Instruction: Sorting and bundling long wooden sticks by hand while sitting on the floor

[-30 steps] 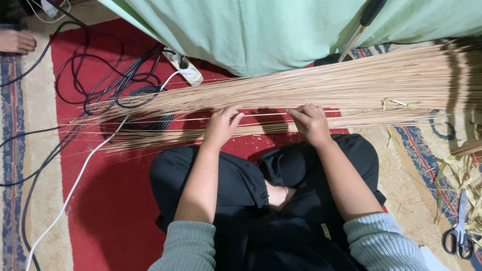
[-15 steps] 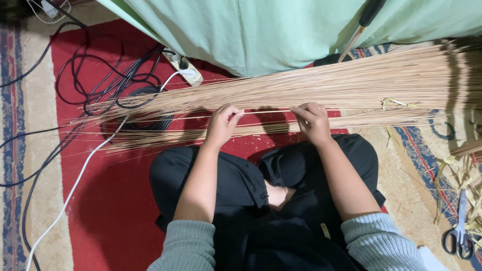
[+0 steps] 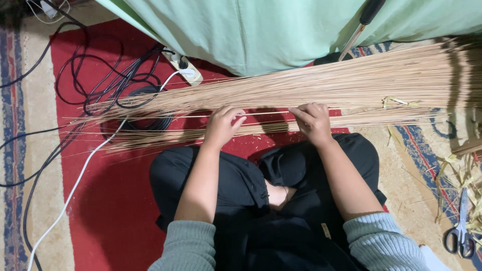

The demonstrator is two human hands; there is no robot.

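Left hand (image 3: 222, 125) and right hand (image 3: 314, 120), each grip pinched narrow on one thin stick (image 3: 266, 113) stretched between them. Just above a broad sheaf of sticks (image 3: 351, 85) across the red rug (image 3: 110, 200). Scissors (image 3: 459, 236) far right, cables (image 3: 100, 95) left.

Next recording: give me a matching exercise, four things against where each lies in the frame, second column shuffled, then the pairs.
Things:
1. scissors
2. power strip
3. green cloth
4. thin sticks

Places:
A. across the floor, under both hands
B. bottom right, beside leaf scraps
C. along the top
D. upper left of centre, among cables

Pairs: 1-B, 2-D, 3-C, 4-A
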